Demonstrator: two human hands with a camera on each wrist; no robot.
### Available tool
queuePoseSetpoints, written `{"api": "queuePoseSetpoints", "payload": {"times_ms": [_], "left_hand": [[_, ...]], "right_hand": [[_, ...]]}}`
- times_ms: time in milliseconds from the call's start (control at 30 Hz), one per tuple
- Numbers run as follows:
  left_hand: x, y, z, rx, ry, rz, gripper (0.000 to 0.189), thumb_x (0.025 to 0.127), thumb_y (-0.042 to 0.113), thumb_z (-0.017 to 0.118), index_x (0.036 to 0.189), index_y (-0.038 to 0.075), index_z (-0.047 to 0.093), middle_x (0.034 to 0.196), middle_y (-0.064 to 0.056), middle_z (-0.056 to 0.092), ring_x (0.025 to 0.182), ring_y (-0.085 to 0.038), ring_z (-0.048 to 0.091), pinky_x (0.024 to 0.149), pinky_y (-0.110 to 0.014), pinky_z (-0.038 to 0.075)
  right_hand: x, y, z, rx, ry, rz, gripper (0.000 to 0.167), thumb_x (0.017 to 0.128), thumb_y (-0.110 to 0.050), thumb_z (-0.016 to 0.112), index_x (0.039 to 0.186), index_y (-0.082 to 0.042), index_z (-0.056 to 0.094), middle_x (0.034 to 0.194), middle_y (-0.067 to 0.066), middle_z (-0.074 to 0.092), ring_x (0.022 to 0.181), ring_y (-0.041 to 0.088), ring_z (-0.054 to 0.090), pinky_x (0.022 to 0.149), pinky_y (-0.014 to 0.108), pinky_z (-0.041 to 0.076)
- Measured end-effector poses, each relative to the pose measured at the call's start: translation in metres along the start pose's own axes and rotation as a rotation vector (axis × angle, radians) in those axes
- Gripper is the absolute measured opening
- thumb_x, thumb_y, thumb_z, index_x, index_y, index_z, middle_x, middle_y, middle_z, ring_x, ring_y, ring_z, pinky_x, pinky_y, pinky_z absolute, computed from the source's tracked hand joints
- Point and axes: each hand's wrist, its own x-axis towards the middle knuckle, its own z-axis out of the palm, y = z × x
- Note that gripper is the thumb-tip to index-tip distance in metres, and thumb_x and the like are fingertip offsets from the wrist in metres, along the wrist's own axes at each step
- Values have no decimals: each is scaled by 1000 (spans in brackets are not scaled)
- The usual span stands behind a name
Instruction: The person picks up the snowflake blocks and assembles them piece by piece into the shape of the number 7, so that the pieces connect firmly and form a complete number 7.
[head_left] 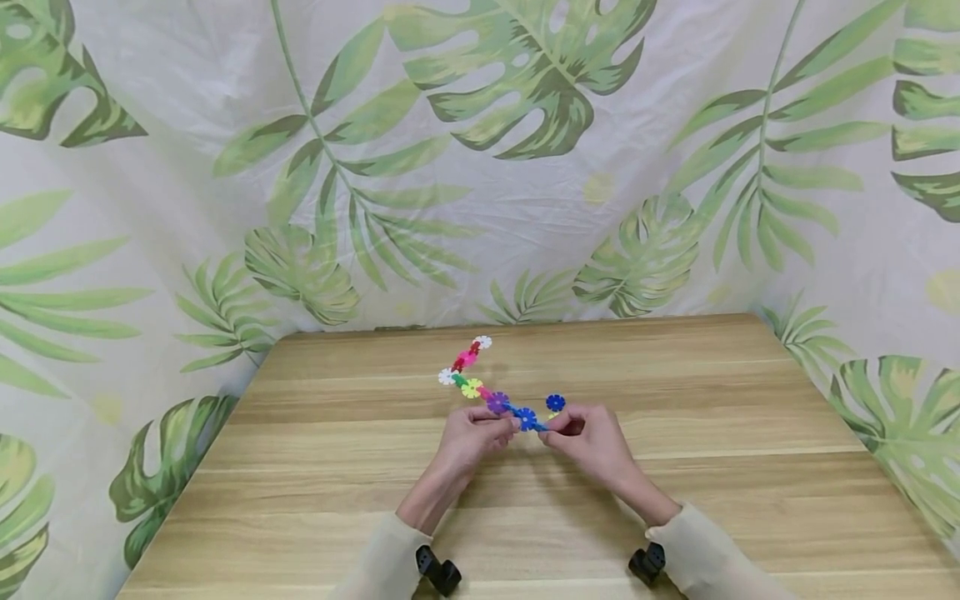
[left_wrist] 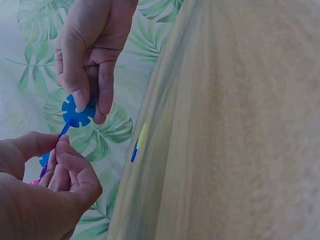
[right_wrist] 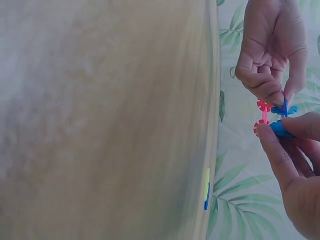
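A zigzag chain of notched plastic snowflake discs (head_left: 472, 388) is held up in both hands. From its far end the discs run white, red, pink, red, white, green, yellow, pink, purple and then several blue. My left hand (head_left: 471, 437) pinches the chain among the blue and purple discs. At the near end, my right hand (head_left: 600, 443) grips a blue disc (left_wrist: 70, 106) between thumb and fingers, its notched edge joined to the neighbouring blue disc. In the right wrist view, pinkish-red discs (right_wrist: 261, 126) show beyond the fingertips.
A loose blue disc (head_left: 555, 403) lies on the wooden table (head_left: 315, 467) just beyond my right hand, with a yellow disc (head_left: 553, 415) beside it, partly hidden by the fingers. A leaf-patterned cloth (head_left: 525, 208) hangs behind the table and along its sides.
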Motion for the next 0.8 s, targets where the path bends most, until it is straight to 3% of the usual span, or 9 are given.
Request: {"api": "queuePoseSetpoints", "payload": {"times_ms": [467,667,800], "left_hand": [[-1,-2,0,-31,21,5,24,91,16,82,105,-3,78,81,3,76,77,-11,66,75,-25,57],[-2,-3,-3,-18,29,16,25,90,16,82,108,-2,78,89,-2,80,82,-12,72,79,-27,61],[0,-4,-5,-23,49,12,26,91,14,80,112,-2,77,97,-5,81,88,-14,75,80,-25,62]], "right_hand": [[2,-2,7,36,23,40,10,82,-1,86,79,-3,76,82,12,79,65,8,67,58,18,55],[3,-3,11,27,14,26,10,84,-1,85,81,-3,76,83,11,78,67,8,67,59,18,55],[7,-1,11,21,-33,30,10,85,-1,84,86,-2,75,87,11,77,76,12,73,66,19,60]]}}
